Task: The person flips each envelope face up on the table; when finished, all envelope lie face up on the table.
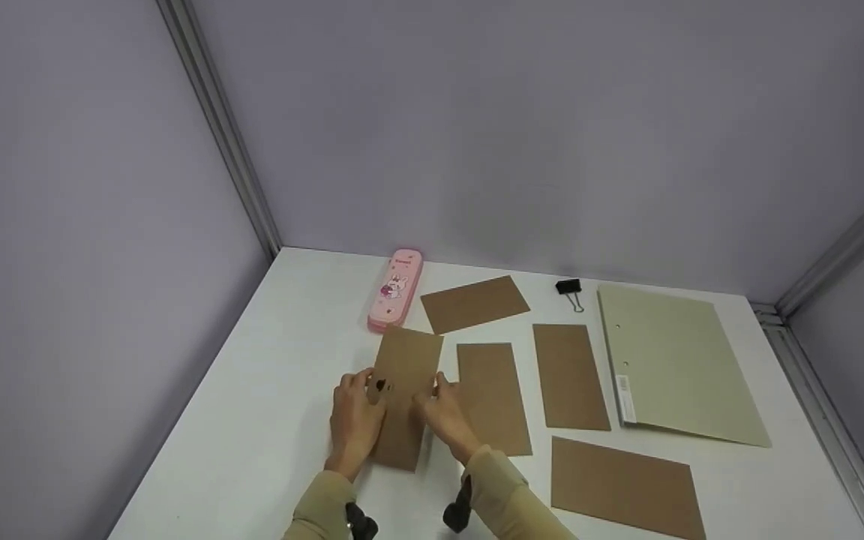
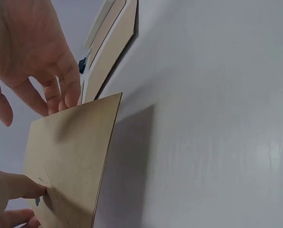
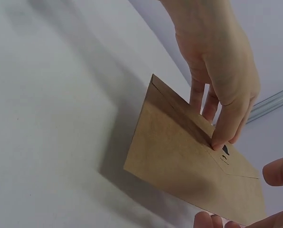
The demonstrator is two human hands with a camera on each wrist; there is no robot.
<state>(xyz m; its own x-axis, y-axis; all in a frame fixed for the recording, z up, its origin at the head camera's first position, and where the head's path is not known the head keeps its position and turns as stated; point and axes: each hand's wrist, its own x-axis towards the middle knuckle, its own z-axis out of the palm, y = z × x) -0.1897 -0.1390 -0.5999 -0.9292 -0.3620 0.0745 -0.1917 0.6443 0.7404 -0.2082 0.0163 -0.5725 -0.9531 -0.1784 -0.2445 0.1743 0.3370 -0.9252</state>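
L hand (image 1: 355, 420) pinches the brown env. (image 1: 408, 356) at its left edge, w/ thumb on the flap (image 3: 239, 166) near a small black mark (image 1: 380, 385). R hand (image 1: 447, 416) is loose: its fingers touch behind the opp. edge, and its thumb stands apart. The env. is raised & tilted above the white table (image 1: 252, 390), near the pink case (image 1: 396, 289). On the right lie 4 other brown rectangles (image 1: 571, 379), a black clip (image 1: 568, 286) and a lt. green folder (image 1: 683, 367).
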